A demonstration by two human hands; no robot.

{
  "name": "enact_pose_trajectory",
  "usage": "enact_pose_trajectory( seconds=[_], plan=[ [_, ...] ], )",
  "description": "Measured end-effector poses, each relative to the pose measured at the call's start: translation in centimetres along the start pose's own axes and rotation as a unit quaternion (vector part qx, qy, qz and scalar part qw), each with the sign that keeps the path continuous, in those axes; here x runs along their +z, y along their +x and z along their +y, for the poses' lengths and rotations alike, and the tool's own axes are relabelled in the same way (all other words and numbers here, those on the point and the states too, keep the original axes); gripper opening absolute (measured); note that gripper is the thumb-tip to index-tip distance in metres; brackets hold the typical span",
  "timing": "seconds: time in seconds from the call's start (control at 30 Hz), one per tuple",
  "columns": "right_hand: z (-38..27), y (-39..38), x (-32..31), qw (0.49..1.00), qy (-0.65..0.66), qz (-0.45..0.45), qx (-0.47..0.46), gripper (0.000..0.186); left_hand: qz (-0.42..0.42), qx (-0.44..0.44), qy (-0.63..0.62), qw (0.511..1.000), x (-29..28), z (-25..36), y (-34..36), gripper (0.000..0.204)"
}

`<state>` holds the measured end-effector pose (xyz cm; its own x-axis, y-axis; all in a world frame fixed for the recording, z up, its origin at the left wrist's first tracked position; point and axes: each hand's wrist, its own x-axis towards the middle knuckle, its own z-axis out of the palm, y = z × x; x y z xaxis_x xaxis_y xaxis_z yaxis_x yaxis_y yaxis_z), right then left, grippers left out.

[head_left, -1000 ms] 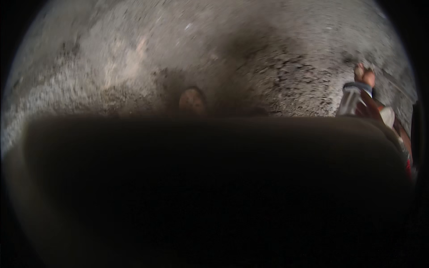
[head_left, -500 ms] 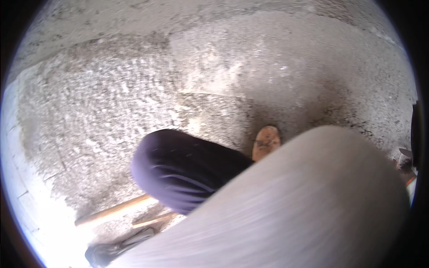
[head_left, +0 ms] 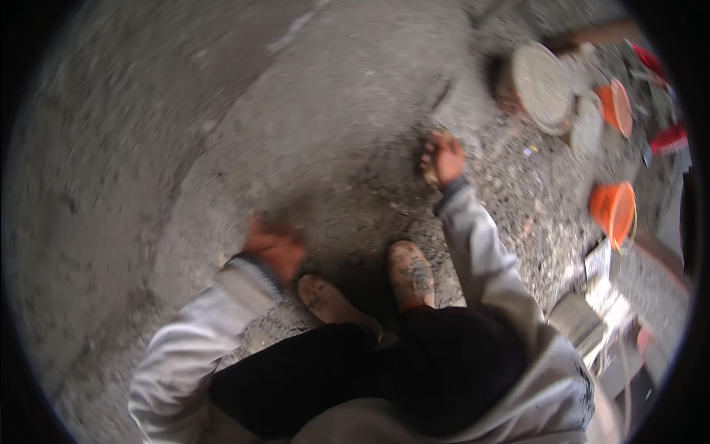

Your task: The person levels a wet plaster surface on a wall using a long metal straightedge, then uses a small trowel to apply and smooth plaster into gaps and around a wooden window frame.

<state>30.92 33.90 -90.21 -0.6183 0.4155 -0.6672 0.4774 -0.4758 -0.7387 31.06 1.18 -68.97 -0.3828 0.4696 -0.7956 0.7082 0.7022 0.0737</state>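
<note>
Evidently, our right hand (head_left: 447,160) was curled round a small yellowish object (head_left: 430,176), axis unclear; leftward, nearer us, hung our blurred left hand (head_left: 275,249), how open we couldn't tell.

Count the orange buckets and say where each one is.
2. The upper bucket is at the upper right, right of a large round-topped container; the lower bucket is below it. Others may be hidden past the dark rim.

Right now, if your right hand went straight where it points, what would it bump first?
Probably the grey floor; I see nothing standing ahead of the right hand, though depth is unclear.
</note>
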Motion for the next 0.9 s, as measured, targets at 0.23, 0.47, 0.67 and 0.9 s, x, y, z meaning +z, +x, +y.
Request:
enact_pose_trajectory(
  seconds=[0.23,0.47,0.67,0.9],
  plan=[
    [0.4,-4.3,-10.7,0.966,0.186,0.18,0.017,0.017,0.077,-0.02,-0.179,0.981,3.1,-5.9,-3.2,0.046],
    [-3.9,-4.2,-10.5,0.997,-0.076,0.015,-0.031,0.021,0.133,-0.065,-0.242,0.959,5.7,-7.3,-3.1,0.041],
    [-0.9,-4.2,-12.3,0.974,0.051,0.22,0.017,0.017,0.205,-0.108,-0.293,0.928,7.5,-8.6,-4.9,0.041],
    [-6.2,11.1,-2.3,0.972,-0.149,0.129,-0.126,0.034,0.127,-0.133,-0.334,0.924,10.3,-8.6,-5.1,0.041]
  ],
)
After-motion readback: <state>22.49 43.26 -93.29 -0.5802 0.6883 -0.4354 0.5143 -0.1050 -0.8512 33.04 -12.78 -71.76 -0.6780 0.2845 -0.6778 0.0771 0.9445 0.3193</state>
